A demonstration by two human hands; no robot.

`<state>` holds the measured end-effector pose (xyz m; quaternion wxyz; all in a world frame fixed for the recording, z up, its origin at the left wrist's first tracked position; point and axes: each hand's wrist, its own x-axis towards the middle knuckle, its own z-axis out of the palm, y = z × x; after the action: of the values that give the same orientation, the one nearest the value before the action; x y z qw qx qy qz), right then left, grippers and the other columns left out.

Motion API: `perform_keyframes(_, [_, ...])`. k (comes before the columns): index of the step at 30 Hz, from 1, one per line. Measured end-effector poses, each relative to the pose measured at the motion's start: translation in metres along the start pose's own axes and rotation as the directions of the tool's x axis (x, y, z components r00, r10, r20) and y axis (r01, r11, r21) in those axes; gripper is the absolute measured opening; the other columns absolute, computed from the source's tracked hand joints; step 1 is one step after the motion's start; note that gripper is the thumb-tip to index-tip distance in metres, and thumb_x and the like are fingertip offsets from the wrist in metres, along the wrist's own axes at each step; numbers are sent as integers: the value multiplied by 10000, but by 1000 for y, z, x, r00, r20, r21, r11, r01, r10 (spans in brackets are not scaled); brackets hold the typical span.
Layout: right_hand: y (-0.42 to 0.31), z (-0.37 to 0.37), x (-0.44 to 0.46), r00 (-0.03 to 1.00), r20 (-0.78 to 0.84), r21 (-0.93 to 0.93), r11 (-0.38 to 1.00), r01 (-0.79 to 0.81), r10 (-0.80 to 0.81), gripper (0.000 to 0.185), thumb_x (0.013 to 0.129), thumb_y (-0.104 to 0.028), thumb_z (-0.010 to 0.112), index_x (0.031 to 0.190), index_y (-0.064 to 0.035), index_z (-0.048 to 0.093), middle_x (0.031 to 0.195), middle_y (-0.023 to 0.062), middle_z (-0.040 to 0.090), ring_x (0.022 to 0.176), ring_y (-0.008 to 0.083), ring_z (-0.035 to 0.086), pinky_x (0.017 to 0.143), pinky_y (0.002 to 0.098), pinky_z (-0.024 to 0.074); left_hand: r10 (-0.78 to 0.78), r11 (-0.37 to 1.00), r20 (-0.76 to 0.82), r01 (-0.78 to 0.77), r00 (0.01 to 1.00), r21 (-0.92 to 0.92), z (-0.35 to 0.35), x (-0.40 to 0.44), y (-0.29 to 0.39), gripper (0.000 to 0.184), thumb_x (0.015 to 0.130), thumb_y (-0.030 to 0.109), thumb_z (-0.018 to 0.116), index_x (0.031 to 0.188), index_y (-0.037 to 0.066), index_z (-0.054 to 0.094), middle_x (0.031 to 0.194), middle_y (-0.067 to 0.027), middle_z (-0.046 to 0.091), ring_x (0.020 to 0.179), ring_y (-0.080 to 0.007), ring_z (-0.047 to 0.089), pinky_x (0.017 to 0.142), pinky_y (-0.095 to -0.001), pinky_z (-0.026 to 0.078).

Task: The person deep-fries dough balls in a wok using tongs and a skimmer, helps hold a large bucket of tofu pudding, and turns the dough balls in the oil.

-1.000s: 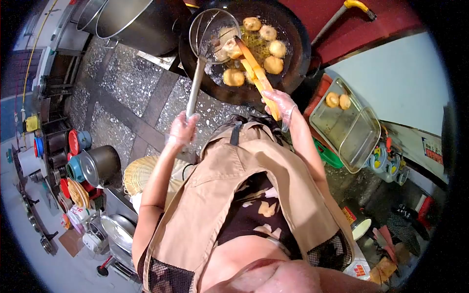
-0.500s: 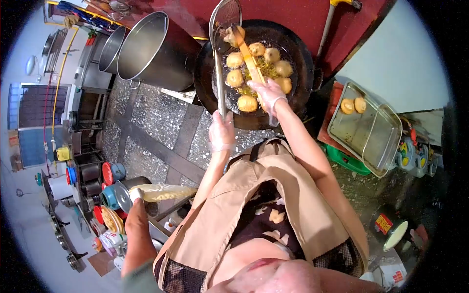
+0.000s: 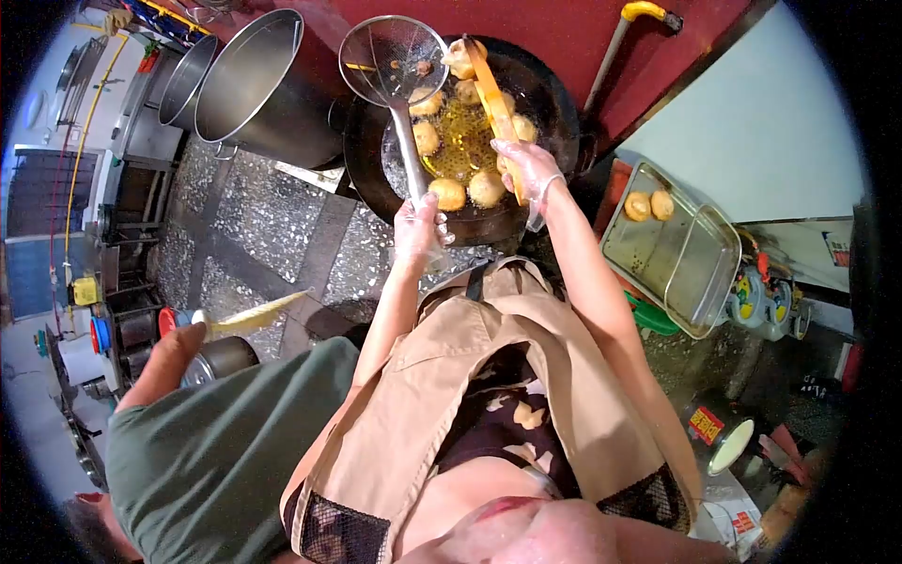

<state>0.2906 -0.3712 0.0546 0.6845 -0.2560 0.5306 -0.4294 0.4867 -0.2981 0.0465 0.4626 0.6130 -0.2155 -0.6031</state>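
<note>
My left hand (image 3: pixel 420 232), in a clear plastic glove, is closed around the handle of a wire mesh skimmer (image 3: pixel 405 132). The skimmer's round basket is above the left rim of a dark wok (image 3: pixel 556 122). Wooden tongs (image 3: pixel 495 105) are gripped in my gloved right hand (image 3: pixel 529 173). At the far end of the tongs is a fried dough ball (image 3: pixel 462 58), right beside the skimmer basket. Several more golden dough balls (image 3: pixel 448 195) float in the bubbling oil around the wok's edge.
A metal tray (image 3: pixel 648 258) with two fried balls stands to the right. A large steel pot (image 3: pixel 268 89) is left of the wok. Another person in a green shirt (image 3: pixel 225 442) is close on my left, holding a long pale item (image 3: pixel 252 315). A yellow-handled stick (image 3: pixel 611 61) leans behind.
The skimmer basket has turned face up and shifted left of the tongs' tip. The dough ball now shows apart from it. The person in green has come closer at my left.
</note>
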Motion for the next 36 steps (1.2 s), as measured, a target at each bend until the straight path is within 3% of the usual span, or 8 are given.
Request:
perform_keyframes(3, [4,-8,-4,998,-9,-70,996,-61,60,328,767,-331,710,949,-74,615,840,18,574,667,96,514,534,241,437,98,991,-19,-96,995,89,-3,-3,-5,215,871,250,599,875,64,492,563,-4,486,399,-100,460,352,-256,396])
perform_keyframes(5, [10,-10,-6,998,-14,-71,995,-69,68,332,772,-326,708,960,-66,625,848,12,579,696,95,527,533,248,446,258,920,-38,-234,965,315,-4,-5,-4,222,874,241,596,880,45,492,561,1,497,413,-97,482,359,-253,387])
perform_keyframes(7, [12,-6,-9,996,-14,-71,993,-94,93,325,774,-323,708,953,-65,626,848,10,579,709,92,528,533,248,447,298,893,-58,-257,953,369,-4,-8,-3,240,867,238,597,894,21,498,563,-38,528,431,-133,518,385,-293,398])
perform_keyframes(10, [15,3,-11,994,-5,-9,993,-114,113,311,775,-314,710,939,-63,626,836,8,578,707,87,527,533,242,448,499,650,-46,-339,865,680,-3,-10,2,266,861,240,587,949,-1,515,606,-160,570,535,-272,590,502,-392,438])
perform_keyframes(13, [14,11,-13,995,-27,66,994,-92,94,271,787,-282,702,939,-70,629,811,5,573,639,85,514,514,229,443,533,570,-40,-324,845,755,4,-24,10,256,871,242,570,951,4,520,624,-171,580,568,-309,599,527,-398,447])
perform_keyframes(15, [9,13,-15,992,1,80,989,-126,126,267,796,-265,692,965,-68,632,792,5,565,596,93,510,478,231,439,464,626,-28,-306,886,717,7,-33,14,268,875,246,559,992,9,512,673,-197,598,613,-364,606,547,-427,451])
perform_keyframes(21, [15,11,-12,989,128,256,961,-106,75,287,830,-277,643,992,-53,569,716,30,529,523,122,513,404,244,416,632,326,54,-329,773,886,2,-26,-2,324,867,248,565,1087,28,472,734,-250,606,688,-449,588,560,-494,443])
perform_keyframes(36, [20,-2,-6,969,245,432,894,-118,10,274,847,-271,617,1002,-59,538,752,40,550,520,146,542,418,253,454,696,203,137,-376,705,904,-1,-38,5,308,862,219,568,1098,44,476,733,-235,607,668,-430,591,553,-483,451])
